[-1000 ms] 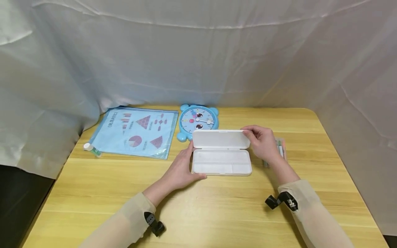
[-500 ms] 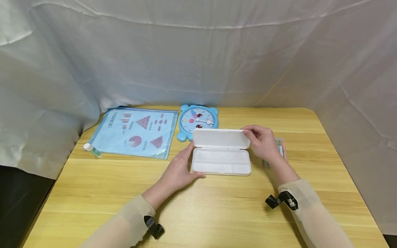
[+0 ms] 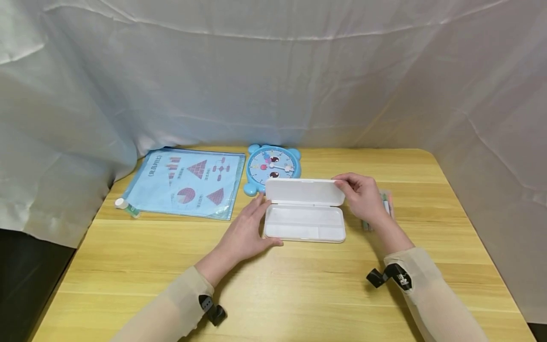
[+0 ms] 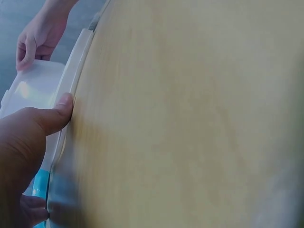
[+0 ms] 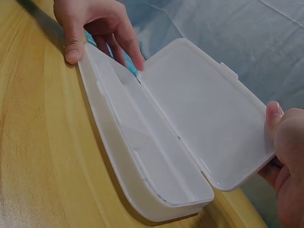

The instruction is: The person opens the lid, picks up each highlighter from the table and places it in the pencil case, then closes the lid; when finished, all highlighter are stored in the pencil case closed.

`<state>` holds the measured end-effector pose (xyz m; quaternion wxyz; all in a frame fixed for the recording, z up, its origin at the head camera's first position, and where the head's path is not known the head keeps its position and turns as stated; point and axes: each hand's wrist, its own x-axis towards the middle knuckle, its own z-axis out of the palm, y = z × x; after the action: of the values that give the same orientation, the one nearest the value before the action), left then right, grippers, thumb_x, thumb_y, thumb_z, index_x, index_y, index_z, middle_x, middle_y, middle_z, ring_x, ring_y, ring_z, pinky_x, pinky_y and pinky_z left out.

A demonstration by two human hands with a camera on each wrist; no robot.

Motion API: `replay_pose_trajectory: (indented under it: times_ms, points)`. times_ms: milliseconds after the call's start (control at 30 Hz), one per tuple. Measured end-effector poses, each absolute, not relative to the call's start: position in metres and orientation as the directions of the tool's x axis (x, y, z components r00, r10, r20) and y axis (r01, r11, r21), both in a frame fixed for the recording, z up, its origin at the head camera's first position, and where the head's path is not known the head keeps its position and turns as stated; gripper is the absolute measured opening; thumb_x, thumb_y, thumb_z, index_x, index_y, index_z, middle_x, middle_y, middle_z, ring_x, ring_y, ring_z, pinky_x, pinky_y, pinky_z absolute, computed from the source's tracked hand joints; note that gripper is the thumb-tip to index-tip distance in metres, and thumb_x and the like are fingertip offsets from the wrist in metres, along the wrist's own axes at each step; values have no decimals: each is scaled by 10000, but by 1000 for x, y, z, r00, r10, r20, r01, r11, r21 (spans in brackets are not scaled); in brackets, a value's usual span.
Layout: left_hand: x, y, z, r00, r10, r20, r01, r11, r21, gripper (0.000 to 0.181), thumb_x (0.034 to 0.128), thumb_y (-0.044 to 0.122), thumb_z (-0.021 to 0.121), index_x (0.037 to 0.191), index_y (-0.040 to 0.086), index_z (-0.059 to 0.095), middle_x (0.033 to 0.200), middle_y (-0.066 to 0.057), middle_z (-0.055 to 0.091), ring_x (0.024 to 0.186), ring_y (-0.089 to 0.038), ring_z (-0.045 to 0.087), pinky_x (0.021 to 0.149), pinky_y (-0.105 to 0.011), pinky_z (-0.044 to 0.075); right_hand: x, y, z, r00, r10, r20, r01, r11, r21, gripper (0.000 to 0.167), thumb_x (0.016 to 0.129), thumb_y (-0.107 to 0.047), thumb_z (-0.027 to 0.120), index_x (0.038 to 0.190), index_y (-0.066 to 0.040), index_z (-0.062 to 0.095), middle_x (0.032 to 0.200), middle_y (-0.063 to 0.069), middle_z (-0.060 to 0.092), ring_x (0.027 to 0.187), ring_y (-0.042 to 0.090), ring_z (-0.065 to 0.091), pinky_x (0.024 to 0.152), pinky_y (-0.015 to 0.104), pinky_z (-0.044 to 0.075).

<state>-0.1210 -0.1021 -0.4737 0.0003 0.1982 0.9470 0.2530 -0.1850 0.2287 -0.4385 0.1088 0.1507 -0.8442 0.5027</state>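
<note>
A white pencil case (image 3: 304,223) stands with its lid raised in the head view, its divided inside bare. The left hand (image 3: 243,237) grips the case's left end, thumb at the front edge and fingers toward the hinge side. At the lid's upper right corner, the right hand (image 3: 363,197) pinches the lid (image 3: 303,192) between thumb and fingers. The right wrist view shows the lid (image 5: 204,109) tilted back from the compartments (image 5: 156,147), with the left hand (image 5: 99,28) around the far end.
Behind the case lies a blue toy clock (image 3: 273,166). A blue printed folder (image 3: 188,183) is at the left, with a white-capped glue stick (image 3: 127,207) at its lower corner. Pens (image 3: 386,204) lie partly hidden beyond the right hand. A grey curtain (image 3: 282,76) borders the table (image 3: 299,289).
The left hand's fingers have shifted slightly at the case's left end. The lid and the right hand have hardly moved.
</note>
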Motion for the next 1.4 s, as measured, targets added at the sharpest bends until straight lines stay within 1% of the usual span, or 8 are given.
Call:
replay_pose_trajectory:
  times_ms: [267,600,767,833,933,1067,1200,1400]
  points:
    - [-122,-101,-473,-921,380,84,374,802,467,1190,729,699,878,1630,78,408,1727,-163,250,1531,-386,341,1172,-531,367,-184,231,-437,-926,-167,338,-377,456,-806,145,1033,-62,688,1062,32,794,788,151,708,587,124,449,527,216,377]
    - [-123,-99,-471,-919,389,63,373,810,453,1208,742,699,869,1641,58,380,1731,-132,248,1457,-416,447,1138,-524,423,-182,231,-435,-924,-187,333,-382,437,-814,143,1035,-59,682,1075,13,799,825,142,738,566,115,433,513,222,373]
    - [-123,-100,-471,-920,391,42,367,816,447,1223,756,747,825,1657,70,350,1741,-115,217,1455,-421,448,1146,-533,409,-182,230,-435,-926,-181,330,-377,447,-811,142,1031,-33,677,1088,27,792,830,158,734,572,106,424,522,216,367]
    - [-123,-101,-470,-919,394,35,366,815,450,1199,790,776,770,1664,78,336,1743,-116,206,1463,-423,436,1162,-544,384,-181,229,-434,-927,-178,329,-374,457,-807,142,1031,-13,668,1087,46,784,837,179,733,574,99,419,524,213,363]
    - [-122,-104,-468,-905,424,26,393,811,433,1081,910,775,625,1673,79,304,1743,-119,182,1507,-381,382,1200,-575,307,-176,225,-426,-925,-181,334,-380,464,-800,140,1031,21,651,1076,87,766,833,224,721,570,91,411,520,212,357]
    - [-122,-110,-467,-874,485,17,451,800,396,882,1049,644,495,1683,80,253,1747,-90,130,1561,-288,283,1220,-637,203,-167,217,-409,-922,-190,339,-388,455,-801,147,1036,40,632,1072,124,747,808,264,690,561,90,397,516,220,349]
    - [-123,-116,-467,-858,514,1,475,792,385,826,1067,560,532,1692,114,229,1754,-46,71,1581,-262,234,1207,-675,188,-164,215,-404,-926,-191,327,-379,457,-805,156,1043,30,626,1084,120,746,818,263,690,574,102,408,532,223,357]
    - [-125,-120,-466,-843,538,1,506,791,344,856,1048,625,515,1694,129,249,1763,-42,61,1570,-270,256,1192,-668,244,-177,223,-425,-936,-169,310,-353,473,-807,157,1045,8,636,1091,95,758,824,243,702,593,108,423,537,215,361]
